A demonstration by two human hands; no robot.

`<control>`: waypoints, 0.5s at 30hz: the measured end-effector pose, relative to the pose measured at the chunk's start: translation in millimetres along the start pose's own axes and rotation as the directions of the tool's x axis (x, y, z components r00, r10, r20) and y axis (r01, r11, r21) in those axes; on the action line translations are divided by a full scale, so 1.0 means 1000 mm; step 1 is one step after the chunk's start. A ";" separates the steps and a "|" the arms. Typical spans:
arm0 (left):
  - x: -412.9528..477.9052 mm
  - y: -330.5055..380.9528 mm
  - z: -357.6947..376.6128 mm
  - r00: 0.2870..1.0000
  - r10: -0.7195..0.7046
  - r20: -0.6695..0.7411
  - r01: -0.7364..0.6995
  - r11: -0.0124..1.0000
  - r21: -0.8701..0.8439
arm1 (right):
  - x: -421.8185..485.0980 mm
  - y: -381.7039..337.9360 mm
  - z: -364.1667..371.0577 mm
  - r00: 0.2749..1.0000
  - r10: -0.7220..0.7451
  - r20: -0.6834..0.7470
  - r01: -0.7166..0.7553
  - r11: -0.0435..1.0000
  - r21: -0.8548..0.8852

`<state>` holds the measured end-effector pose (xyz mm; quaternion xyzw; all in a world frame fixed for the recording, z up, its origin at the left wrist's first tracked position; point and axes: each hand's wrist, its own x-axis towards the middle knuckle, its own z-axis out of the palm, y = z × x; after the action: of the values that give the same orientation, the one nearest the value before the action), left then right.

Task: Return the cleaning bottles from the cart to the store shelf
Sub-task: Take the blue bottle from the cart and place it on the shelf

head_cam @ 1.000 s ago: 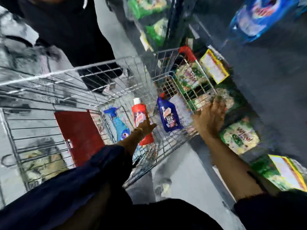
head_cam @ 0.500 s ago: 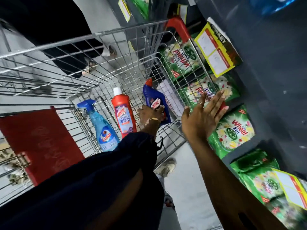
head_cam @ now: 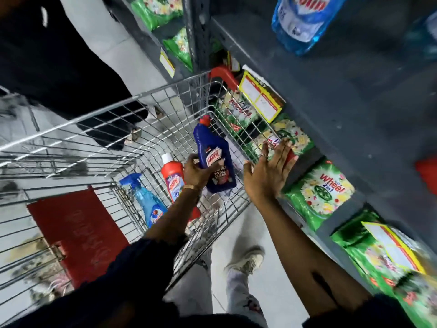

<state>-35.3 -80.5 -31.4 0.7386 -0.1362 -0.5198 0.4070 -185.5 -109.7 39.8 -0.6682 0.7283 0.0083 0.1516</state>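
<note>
Dark navy sleeves (head_cam: 132, 263) are pushed up both forearms. A ring is worn on the right hand (head_cam: 267, 176), a bracelet at the left wrist; light grey trousers (head_cam: 198, 287) and pale shoes (head_cam: 246, 259) are worn.

The left hand (head_cam: 197, 172) covers the lower left of the dark blue bottle (head_cam: 216, 162), so its fingers there are hidden. Behind that forearm, the red bottle (head_cam: 173, 177) loses its base. Beyond the right hand's fingers (head_cam: 282, 153), green packets (head_cam: 387, 259) blur. Above, a blue bottle (head_cam: 305, 17) is cut off by the top edge.

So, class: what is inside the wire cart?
A red bottle and a blue spray bottle stand inside; the left hand lifts a dark blue bottle. The arm hides part of the cart floor.
</note>
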 end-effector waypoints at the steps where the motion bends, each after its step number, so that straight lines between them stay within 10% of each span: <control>1: -0.015 0.014 -0.008 0.999 0.046 0.023 -0.045 0.998 -0.033 | -0.001 0.002 -0.006 1.000 -0.001 0.027 -0.001 0.998 0.068; 4: -0.065 0.056 -0.024 0.978 0.185 0.094 -0.176 0.979 -0.099 | -0.009 0.007 -0.035 0.985 -0.022 0.169 -0.059 0.885 0.462; 7: -0.120 0.092 -0.026 0.930 0.299 0.213 -0.281 0.953 -0.110 | -0.044 0.014 -0.076 0.926 -0.146 0.349 -0.250 0.459 0.853; 10: -0.171 0.112 -0.016 0.878 0.333 0.343 -0.318 0.943 -0.102 | -0.087 0.034 -0.113 0.897 -0.200 0.395 -0.376 0.125 0.918; 15: -0.239 0.101 0.007 0.758 0.217 0.615 -0.241 0.969 -0.046 | -0.151 0.107 -0.147 0.935 -0.083 0.345 -0.346 0.002 0.938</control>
<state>-120.0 1.9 199.3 0.5137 -0.3601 -0.6757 0.3872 -311.9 16.9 195.1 -0.2851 0.5497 -0.3871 0.6831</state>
